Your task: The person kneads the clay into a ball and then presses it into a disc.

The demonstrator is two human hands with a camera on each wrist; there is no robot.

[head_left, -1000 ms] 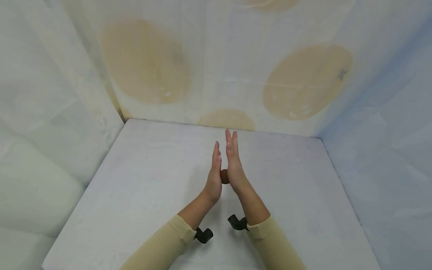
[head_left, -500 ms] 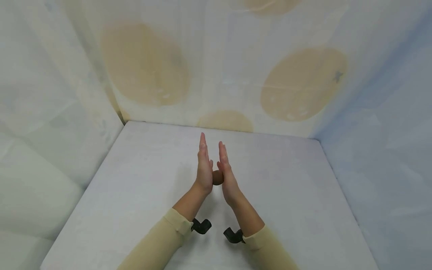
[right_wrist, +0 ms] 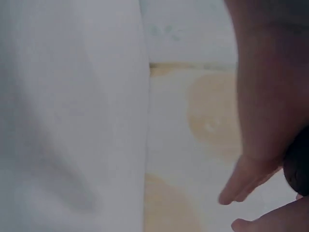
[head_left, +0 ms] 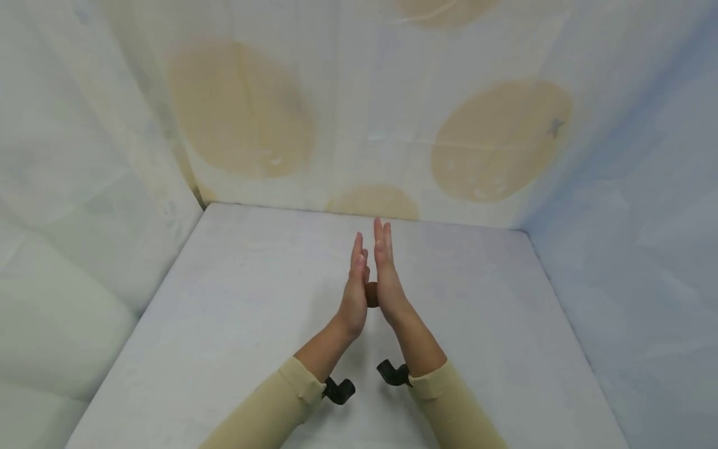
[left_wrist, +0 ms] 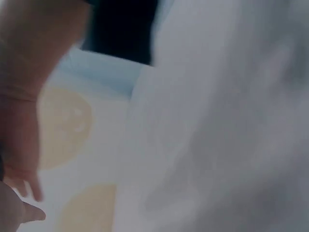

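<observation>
Nearest, at six o'clock in the head view, two beige sleeves [head_left: 280, 399] rise from the bottom edge, each with a small black wrist-camera mount [head_left: 338, 391] at the cuff. Just beyond, the left hand [head_left: 353, 293] and the right hand [head_left: 387, 280] stand on edge with palms facing, fingers straight and together, pointing to twelve o'clock. Between the lower palms sits a small round brown ball [head_left: 371, 294], pressed from both sides and held above the pale grey tabletop [head_left: 224, 299]; in the right wrist view it shows only as a dark curve at four o'clock [right_wrist: 299, 164]. It looks light and smooth, probably somewhat soft like clay, though the pictures cannot settle that; with flat palms as the only hold, it could slip out downward if the pressure eases, so even contact at the centre of each palm seems the safest place to bear on it. Farthest, from ten to two o'clock, hangs a white cloth backdrop with tan oval blotches [head_left: 505, 137].
</observation>
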